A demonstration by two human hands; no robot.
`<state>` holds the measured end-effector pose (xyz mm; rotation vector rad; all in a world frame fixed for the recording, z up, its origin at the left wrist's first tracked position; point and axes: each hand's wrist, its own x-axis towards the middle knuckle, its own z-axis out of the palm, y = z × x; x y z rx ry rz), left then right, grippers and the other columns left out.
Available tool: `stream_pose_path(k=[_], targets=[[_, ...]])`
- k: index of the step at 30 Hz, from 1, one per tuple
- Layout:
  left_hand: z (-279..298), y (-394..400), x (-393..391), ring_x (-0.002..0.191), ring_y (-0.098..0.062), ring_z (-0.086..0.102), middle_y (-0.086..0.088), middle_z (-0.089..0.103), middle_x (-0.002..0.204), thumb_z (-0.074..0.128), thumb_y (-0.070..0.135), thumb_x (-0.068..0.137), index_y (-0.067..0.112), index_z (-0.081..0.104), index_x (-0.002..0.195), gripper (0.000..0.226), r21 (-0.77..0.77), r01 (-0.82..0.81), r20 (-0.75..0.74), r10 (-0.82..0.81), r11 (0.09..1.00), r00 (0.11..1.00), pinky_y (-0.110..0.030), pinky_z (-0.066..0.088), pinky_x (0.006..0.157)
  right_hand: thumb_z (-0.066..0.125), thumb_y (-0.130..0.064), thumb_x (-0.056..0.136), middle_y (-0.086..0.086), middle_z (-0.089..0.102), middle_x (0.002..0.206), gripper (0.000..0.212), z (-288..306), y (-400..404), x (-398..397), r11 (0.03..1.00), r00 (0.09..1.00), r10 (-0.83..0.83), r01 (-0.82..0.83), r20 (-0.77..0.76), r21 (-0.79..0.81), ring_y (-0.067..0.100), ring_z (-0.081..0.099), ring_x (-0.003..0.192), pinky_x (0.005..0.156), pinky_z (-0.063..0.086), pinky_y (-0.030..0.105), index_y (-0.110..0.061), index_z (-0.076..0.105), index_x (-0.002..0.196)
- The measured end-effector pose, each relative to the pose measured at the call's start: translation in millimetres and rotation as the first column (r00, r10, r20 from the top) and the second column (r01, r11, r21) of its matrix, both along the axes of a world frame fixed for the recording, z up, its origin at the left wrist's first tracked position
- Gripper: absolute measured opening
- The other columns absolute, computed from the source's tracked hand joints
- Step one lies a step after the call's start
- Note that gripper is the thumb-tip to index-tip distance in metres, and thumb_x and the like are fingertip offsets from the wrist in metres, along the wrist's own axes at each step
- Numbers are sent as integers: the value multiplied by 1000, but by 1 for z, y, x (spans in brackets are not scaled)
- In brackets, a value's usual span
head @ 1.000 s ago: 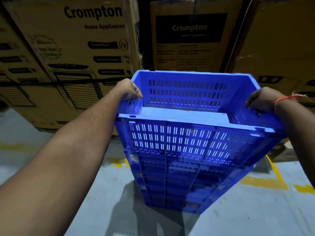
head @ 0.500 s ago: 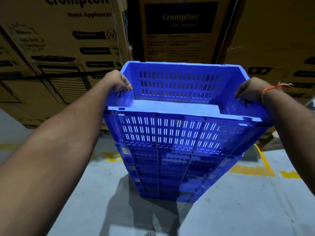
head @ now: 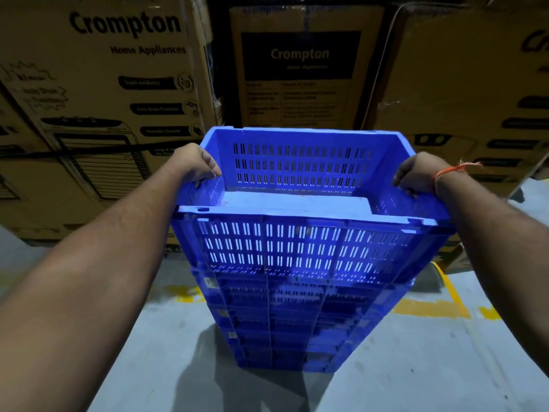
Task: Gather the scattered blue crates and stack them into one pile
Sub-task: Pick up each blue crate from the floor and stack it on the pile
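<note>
Blue plastic crate held at both short ends above a pile of matching crates on a warehouse floor.

Blue slotted top crate (head: 303, 245) sits level between my hands, on or just above the stack of blue crates (head: 285, 328) below; whether it has fully seated I cannot tell. My left hand (head: 197, 163) curls its fingers over the left end rim, and my right hand (head: 416, 173), an orange thread (head: 454, 169) at its wrist, clamps the right end rim the same way. I judge the matched grip is there to keep the crate flat and its corners lined up with the pile, so it nests rather than tips. Grey concrete floor (head: 430, 367) with worn yellow paint lies beneath; brown cardboard boxes (head: 124, 69) printed "Crompton" stand close behind.
</note>
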<state>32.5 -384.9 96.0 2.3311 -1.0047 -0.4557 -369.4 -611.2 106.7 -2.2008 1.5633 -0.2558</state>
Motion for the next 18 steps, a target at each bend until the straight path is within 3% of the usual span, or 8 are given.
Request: stream_pose_path(k=[7,14,18], targets=[[-3,-2,2,70,-14,67,-3,76,77,75,1,79,11,77,72,12,9,-29,-14,29,1000,999,-33,54,61,60,4,76,2,64,45,21,0,2,0,1000,1000,-3,3,3,3,21,61,51,60,51,28,-12,73,70],[1,0,-1,57,-9,60,1,72,66,74,2,78,12,78,76,11,24,-9,23,9,1000,1000,-24,47,53,60,3,76,5,66,48,21,0,3,0,1000,1000,-13,13,9,-6,21,59,48,61,53,30,-12,74,70],[2,1,-3,62,-11,62,-2,74,71,75,2,77,12,78,76,10,24,-7,23,7,1000,1000,-23,46,55,62,0,78,8,70,57,19,4,8,-1,1000,1000,-15,15,15,-16,21,63,53,63,55,31,-14,74,72]])
